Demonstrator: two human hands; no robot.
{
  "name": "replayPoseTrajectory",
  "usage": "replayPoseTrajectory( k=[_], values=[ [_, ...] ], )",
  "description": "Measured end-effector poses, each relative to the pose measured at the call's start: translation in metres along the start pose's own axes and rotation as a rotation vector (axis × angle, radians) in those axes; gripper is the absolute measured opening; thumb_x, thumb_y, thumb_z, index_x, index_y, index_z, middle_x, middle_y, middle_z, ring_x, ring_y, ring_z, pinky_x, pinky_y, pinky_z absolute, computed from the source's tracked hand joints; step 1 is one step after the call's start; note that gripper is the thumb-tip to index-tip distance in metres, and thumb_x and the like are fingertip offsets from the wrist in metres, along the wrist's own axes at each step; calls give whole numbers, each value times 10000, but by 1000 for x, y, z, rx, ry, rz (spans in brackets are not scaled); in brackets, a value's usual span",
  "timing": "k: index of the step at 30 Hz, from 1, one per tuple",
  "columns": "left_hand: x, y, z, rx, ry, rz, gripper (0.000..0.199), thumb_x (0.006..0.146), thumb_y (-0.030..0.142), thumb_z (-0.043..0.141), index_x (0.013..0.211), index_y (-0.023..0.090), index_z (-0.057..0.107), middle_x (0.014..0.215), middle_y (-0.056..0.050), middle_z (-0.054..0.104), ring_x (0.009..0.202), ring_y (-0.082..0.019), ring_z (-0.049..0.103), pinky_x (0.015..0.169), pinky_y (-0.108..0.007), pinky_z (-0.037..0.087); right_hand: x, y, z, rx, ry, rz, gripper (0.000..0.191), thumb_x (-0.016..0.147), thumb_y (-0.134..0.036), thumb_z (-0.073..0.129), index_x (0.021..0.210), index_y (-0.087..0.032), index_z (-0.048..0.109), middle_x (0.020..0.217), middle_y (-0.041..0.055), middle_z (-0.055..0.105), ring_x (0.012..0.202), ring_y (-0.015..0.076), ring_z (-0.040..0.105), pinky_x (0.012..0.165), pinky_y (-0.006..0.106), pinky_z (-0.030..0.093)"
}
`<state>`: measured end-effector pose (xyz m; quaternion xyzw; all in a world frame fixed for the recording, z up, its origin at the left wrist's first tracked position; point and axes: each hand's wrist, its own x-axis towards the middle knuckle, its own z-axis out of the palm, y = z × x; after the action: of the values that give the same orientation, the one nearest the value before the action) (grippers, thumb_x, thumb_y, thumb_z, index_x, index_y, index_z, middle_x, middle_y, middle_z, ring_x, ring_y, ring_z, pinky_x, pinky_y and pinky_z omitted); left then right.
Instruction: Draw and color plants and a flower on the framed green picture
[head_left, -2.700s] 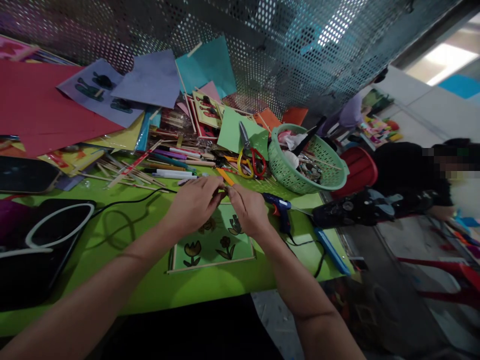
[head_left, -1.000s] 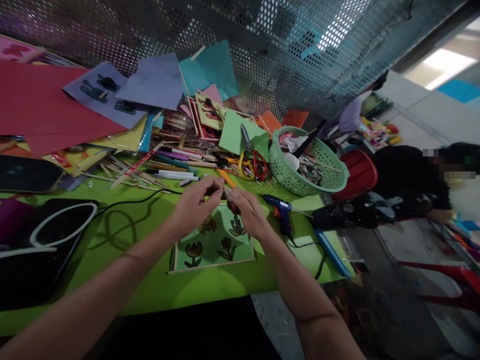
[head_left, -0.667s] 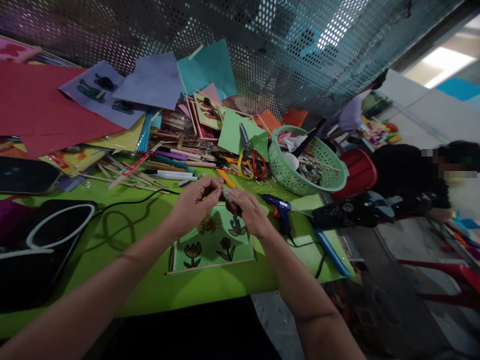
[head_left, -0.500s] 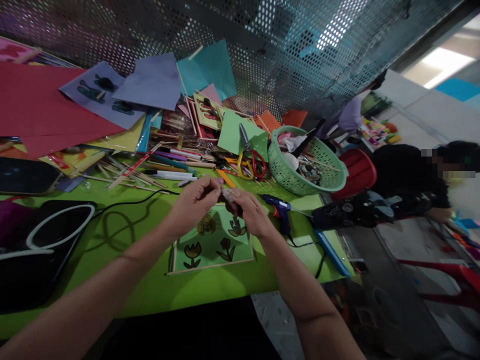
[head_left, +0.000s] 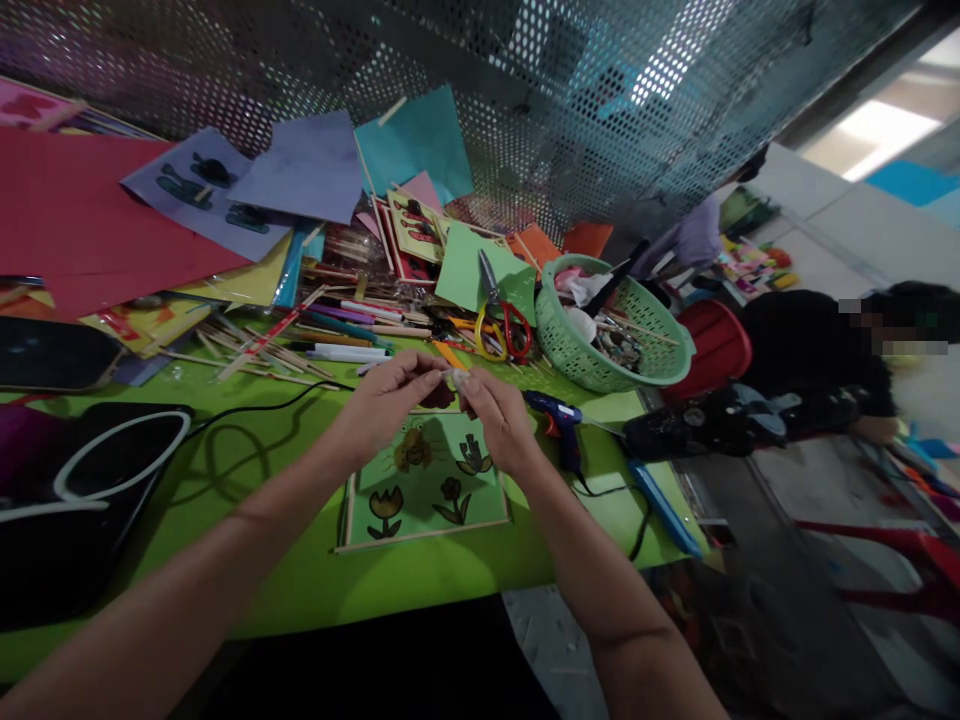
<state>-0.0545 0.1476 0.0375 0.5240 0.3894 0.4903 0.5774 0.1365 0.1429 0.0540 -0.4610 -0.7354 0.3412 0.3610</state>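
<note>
My left hand [head_left: 397, 395] and my right hand [head_left: 499, 410] meet above the top edge of a green picture card [head_left: 420, 505]. Between their fingertips is a small whitish piece [head_left: 455, 378], too small to name, which both pinch. The card lies flat, framed with thin sticks, and shows flowers and a yellow-brown figure [head_left: 412, 450]. To the right of my right hand lies a blue glue gun [head_left: 562, 420]. Scissors with yellow and red handles [head_left: 499, 315] rest beyond my hands on light green paper.
A green basket [head_left: 615, 330] of scraps stands at the back right, beside a red bucket [head_left: 716, 345]. Pens [head_left: 345, 352], sticks and coloured papers [head_left: 296, 165] cover the back. A black case [head_left: 67, 530] with a white cable lies left. A person in black [head_left: 817, 345] is at the right.
My fingers have shifted slightly around the small whitish piece, and its pale tip shows more clearly. More of the yellow-brown figure on the card is uncovered.
</note>
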Motion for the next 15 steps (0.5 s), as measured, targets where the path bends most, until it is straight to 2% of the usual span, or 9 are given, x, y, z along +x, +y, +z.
replayPoseTrajectory(
  k=[6,12,15],
  values=[
    [-3,6,-1,-144,26,-69,375,834,540,833,958,196,749,908,-64,787,863,-217,749,878,-403,640,-1,2,0,-307,58,-115,461,1122,-596,355,842,-262,507,822,39,612,773,214,566,716,344,389],
    [-2,3,2,-100,89,-69,447,735,540,921,942,185,746,922,-55,791,801,-179,709,831,-364,629,-2,5,2,-400,58,-150,444,1132,-583,372,967,-241,602,907,71,662,814,231,592,735,349,397],
    [0,0,1,-58,93,-35,416,755,530,904,906,187,723,893,-53,784,819,-195,720,845,-379,631,-2,5,2,-400,41,-149,419,1126,-565,409,1002,-233,633,960,85,696,838,232,607,749,346,423]
  ],
)
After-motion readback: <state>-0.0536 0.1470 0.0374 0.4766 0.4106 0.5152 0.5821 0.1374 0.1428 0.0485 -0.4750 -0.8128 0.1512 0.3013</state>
